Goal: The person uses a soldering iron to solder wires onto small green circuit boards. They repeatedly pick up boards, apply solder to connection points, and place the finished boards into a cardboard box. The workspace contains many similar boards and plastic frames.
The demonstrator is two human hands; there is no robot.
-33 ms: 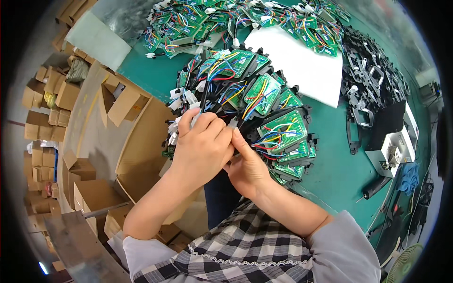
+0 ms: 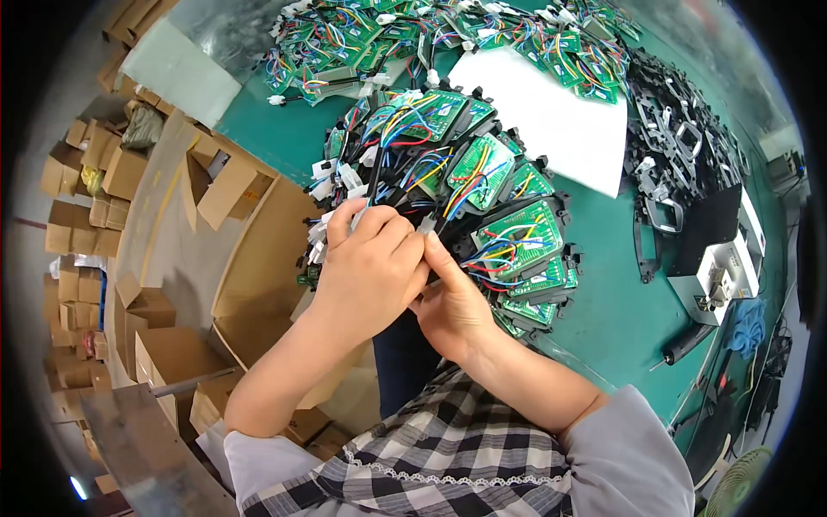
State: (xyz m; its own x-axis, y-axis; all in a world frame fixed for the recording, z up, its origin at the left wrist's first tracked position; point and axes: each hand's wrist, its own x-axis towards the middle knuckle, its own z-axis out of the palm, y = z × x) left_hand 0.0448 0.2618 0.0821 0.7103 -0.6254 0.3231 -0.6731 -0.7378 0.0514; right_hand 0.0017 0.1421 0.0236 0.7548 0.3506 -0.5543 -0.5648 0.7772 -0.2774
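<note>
My left hand (image 2: 366,271) is closed, its curled fingers around the end of a black cable (image 2: 373,177). Against it, my right hand (image 2: 458,314) pinches a small pale plastic connector (image 2: 427,224) with wires, thumb pointing up. Part of what lies between the two hands is hidden by the fingers. Just beyond them stands a fanned pile of green circuit boards (image 2: 521,237) in black plastic frames, with red, blue, yellow and white wires. White connectors (image 2: 323,185) hang in a cluster at the pile's left side.
More wired green boards (image 2: 345,47) are heaped at the far edge of the green table (image 2: 603,250). A white sheet (image 2: 551,121) lies beside them. At right are black plastic frames (image 2: 680,138), a white-and-black device (image 2: 719,267), a black-handled tool (image 2: 685,345) and a blue cloth (image 2: 746,327). Cardboard boxes (image 2: 233,189) stand at left.
</note>
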